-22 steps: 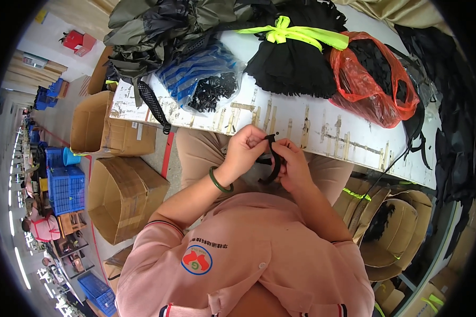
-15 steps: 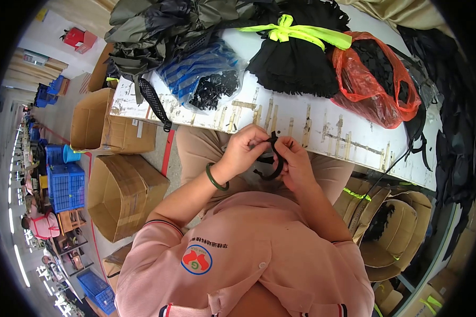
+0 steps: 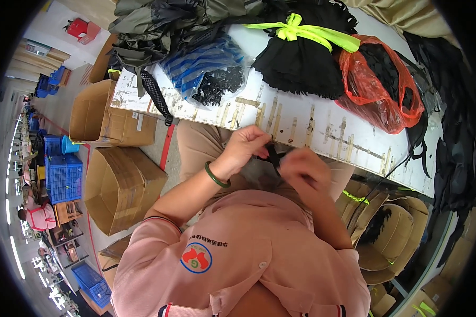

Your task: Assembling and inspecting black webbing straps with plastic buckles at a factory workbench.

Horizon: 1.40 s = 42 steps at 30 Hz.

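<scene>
The left hand (image 3: 246,149) pinched a black strap (image 3: 273,157) in its fingers, hanging at 5 o'clock, near the surface (image 3: 293,108). The right hand (image 3: 305,171), at 4 o'clock, was blurred; its fingers' state could not be told.

A white table (image 3: 296,112) bears black bundle (image 3: 296,71), red bag (image 3: 357,87).

Left of the white table (image 3: 293,108): two open cardboard boxes (image 3: 135,182) near each other, red line (image 3: 167,145) along the floor just beside. Farther left, blue crates (image 3: 65,179), light-blue bucket (image 3: 69,144) next to them; beyond, a person in pink (image 3: 41,217), seated or standing unclear. Upper right, beige curtain (image 3: 418,18), hanging in folds.
</scene>
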Tool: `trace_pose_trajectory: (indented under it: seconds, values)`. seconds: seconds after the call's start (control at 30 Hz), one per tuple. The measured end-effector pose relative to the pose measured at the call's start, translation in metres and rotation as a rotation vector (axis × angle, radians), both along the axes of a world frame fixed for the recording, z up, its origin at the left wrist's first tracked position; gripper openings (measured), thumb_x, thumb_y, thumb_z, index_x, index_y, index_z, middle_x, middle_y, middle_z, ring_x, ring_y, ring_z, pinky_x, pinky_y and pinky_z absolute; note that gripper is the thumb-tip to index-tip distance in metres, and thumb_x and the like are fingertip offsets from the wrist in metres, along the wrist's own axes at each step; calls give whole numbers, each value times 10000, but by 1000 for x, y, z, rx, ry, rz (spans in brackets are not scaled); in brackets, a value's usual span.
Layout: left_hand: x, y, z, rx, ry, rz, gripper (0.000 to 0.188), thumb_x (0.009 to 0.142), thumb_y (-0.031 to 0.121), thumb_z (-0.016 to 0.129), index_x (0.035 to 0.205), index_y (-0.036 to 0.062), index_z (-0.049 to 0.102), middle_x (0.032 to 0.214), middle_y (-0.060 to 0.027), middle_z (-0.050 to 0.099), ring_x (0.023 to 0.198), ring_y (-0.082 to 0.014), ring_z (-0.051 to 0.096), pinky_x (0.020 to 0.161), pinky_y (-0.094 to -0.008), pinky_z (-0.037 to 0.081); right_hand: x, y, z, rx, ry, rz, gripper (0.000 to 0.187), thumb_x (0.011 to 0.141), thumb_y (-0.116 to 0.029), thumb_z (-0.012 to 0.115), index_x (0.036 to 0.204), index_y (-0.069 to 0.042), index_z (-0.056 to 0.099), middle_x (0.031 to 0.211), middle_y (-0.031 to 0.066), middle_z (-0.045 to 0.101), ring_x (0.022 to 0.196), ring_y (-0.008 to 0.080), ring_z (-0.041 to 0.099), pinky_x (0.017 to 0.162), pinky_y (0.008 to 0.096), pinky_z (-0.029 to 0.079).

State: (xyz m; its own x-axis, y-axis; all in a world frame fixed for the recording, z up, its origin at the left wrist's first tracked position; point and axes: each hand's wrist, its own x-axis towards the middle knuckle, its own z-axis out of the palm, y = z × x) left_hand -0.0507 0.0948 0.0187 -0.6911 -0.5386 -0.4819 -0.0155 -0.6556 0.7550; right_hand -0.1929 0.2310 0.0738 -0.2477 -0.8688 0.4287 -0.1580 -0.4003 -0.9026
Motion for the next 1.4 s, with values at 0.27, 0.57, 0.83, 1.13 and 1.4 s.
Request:
trace_pose_trajectory:
  seconds: [0.27,0.57,0.83,1.13,1.4]
  values:
    - [3,-3,-5,-481,48,245,40,881,29,609,870,19,573,806,-50,645,680,-78,597,641,-215,511,-5,-6,1,370,-243,-74,111,818,-62,653,780,-25,555,702,-11,540,592,22,439,504,198,354]
    - [2,12,9,-1278,53,152,114,770,-48,678,861,-9,623,916,-124,683,795,-178,663,685,-263,523,18,-30,-46,513,-381,-181,106,819,-81,627,770,-34,547,626,-35,501,551,21,411,473,200,318]
    - [6,12,2,-989,105,-67,158,752,-74,685,877,-3,619,1041,-132,623,936,-182,609,789,-270,490,7,-22,-46,738,-779,-43,61,828,-96,632,838,-65,581,624,-39,500,442,28,383,378,204,264]
    - [10,0,15,-1088,130,-331,165,706,-11,731,818,40,621,962,-74,571,836,-205,583,697,-295,479,-17,-18,-37,807,-547,213,104,853,-143,652,880,-57,603,676,-39,545,462,22,376,403,177,258]
    - [12,6,28,-1148,224,-564,172,723,3,724,839,39,604,926,-75,569,882,-213,571,756,-302,467,-28,-18,-60,642,-759,-15,101,843,-142,675,878,-74,611,659,-43,546,464,22,362,402,185,257]
